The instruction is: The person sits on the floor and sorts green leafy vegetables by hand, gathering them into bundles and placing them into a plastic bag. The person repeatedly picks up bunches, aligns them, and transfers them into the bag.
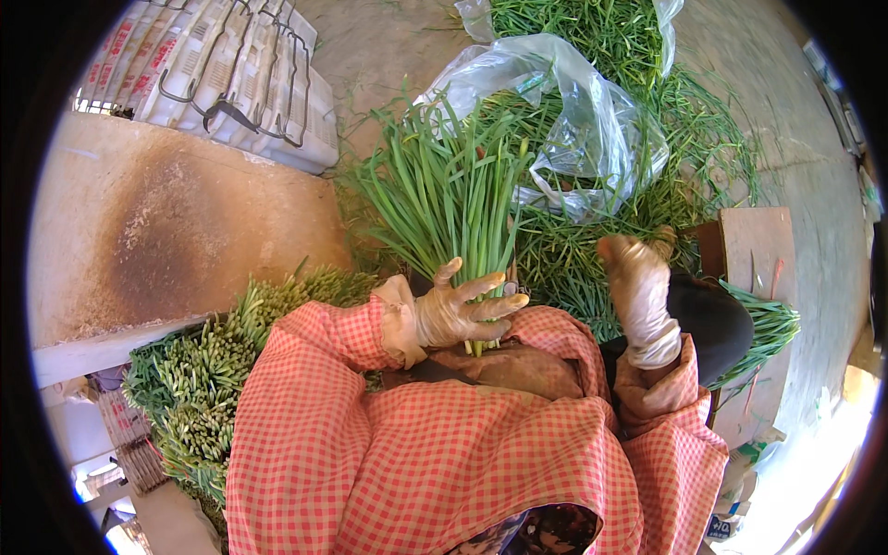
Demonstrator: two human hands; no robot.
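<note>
My left hand point(466, 311), in a thin translucent glove, lies across the pale stem ends of a bunch of flat-leaved greens, apparently garlic chives point(451, 187). Its fingers are spread, and stems show between and below them. The bunch rests at my lap with its leaves fanning away from me. My right hand point(639, 298), gloved too and blurred, is raised over my right knee, next to a heap of loose greens point(565, 253). Its fingertips are unclear, so I cannot tell whether anything is in them.
Stacked bunches point(208, 374) lie at my left, cut ends up, beside a stained slab point(187, 229). White plastic crates point(257, 90) with wire handles stand beyond. An open clear plastic bag point(590, 132) holds greens ahead. At right, a tied bunch point(763, 333) sits on a wooden board point(756, 243).
</note>
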